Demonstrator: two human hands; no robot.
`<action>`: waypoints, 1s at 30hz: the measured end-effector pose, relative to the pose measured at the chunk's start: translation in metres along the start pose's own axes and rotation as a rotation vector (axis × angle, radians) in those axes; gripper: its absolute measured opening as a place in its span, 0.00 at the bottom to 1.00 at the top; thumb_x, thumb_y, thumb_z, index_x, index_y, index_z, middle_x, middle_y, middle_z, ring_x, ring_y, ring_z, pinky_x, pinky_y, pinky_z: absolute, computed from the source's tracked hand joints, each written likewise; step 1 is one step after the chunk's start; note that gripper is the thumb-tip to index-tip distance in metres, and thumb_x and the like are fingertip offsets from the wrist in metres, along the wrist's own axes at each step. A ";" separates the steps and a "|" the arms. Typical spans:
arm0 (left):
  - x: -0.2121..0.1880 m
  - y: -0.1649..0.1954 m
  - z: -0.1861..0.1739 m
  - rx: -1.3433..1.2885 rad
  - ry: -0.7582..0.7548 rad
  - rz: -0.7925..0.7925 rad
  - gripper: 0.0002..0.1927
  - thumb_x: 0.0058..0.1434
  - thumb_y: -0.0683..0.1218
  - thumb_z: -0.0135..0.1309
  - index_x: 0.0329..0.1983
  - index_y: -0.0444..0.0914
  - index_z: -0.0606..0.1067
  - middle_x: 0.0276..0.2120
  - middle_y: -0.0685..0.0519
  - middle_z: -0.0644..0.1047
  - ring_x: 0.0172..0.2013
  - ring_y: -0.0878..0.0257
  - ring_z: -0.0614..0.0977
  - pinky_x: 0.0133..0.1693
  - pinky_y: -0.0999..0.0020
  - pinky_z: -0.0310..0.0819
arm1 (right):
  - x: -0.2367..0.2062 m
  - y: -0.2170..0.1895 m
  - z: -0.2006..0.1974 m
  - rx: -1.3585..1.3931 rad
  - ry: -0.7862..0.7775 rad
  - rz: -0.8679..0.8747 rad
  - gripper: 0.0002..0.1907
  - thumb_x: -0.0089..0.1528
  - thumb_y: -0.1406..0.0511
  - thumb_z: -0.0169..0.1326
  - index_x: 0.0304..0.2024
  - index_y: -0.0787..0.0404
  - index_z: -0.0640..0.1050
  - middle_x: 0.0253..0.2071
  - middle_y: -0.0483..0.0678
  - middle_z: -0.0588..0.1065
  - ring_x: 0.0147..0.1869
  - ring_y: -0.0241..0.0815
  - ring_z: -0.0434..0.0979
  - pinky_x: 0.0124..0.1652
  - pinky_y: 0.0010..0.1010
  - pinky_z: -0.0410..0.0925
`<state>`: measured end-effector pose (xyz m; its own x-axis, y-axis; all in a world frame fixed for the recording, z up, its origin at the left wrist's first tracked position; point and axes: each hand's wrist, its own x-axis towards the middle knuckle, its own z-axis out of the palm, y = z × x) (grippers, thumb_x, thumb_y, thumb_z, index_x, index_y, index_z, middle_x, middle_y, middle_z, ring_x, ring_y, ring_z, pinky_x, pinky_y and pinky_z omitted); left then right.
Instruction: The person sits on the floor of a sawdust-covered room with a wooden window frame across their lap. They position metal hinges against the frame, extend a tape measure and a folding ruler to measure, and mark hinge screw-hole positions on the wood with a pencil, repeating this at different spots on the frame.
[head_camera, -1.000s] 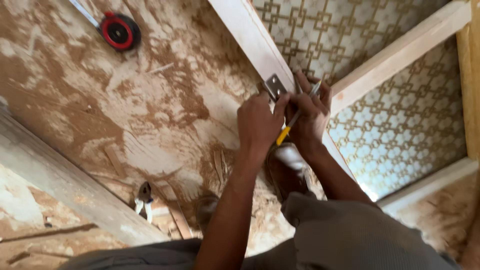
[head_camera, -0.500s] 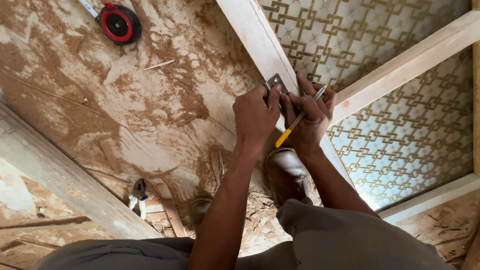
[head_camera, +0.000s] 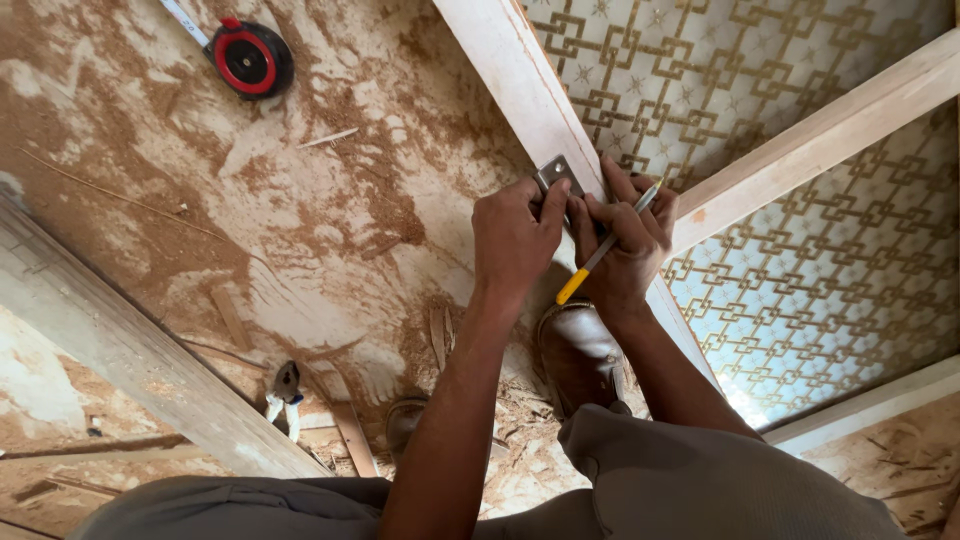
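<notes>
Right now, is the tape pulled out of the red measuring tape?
Pulled out a bit. A strip of tape sticks out of the red measuring tape toward the picture's top edge.

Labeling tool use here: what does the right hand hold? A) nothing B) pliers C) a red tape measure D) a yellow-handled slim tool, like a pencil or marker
D: the right hand grips a slim yellow-handled tool across the wooden rail, beside the metal hinge plate that the left hand touches; the red tape measure and the pliers lie apart on the dusty floor.
</notes>
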<state>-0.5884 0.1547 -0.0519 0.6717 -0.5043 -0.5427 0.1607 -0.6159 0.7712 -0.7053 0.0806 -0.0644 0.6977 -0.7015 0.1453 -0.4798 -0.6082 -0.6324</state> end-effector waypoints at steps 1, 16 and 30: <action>0.000 0.000 0.000 -0.006 0.005 -0.001 0.16 0.66 0.51 0.56 0.28 0.36 0.82 0.17 0.50 0.79 0.16 0.64 0.80 0.21 0.67 0.71 | 0.000 0.000 0.000 0.002 0.003 -0.002 0.11 0.60 0.71 0.70 0.32 0.63 0.78 0.58 0.56 0.80 0.58 0.56 0.75 0.59 0.42 0.67; 0.003 0.001 -0.003 -0.037 0.021 0.068 0.15 0.64 0.50 0.59 0.28 0.35 0.81 0.19 0.49 0.80 0.18 0.62 0.82 0.24 0.67 0.73 | 0.000 0.000 0.000 0.005 0.009 0.012 0.11 0.60 0.71 0.71 0.32 0.64 0.78 0.57 0.56 0.80 0.57 0.56 0.76 0.59 0.43 0.68; 0.003 0.001 -0.001 0.027 0.020 0.029 0.16 0.64 0.51 0.59 0.27 0.35 0.81 0.20 0.46 0.80 0.20 0.57 0.83 0.25 0.63 0.75 | -0.002 0.003 0.002 0.013 0.000 0.024 0.12 0.59 0.71 0.70 0.31 0.63 0.77 0.57 0.57 0.80 0.57 0.56 0.76 0.58 0.44 0.68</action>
<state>-0.5852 0.1532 -0.0521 0.6904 -0.5101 -0.5130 0.1214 -0.6174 0.7772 -0.7077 0.0807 -0.0680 0.6861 -0.7157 0.1303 -0.4892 -0.5865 -0.6455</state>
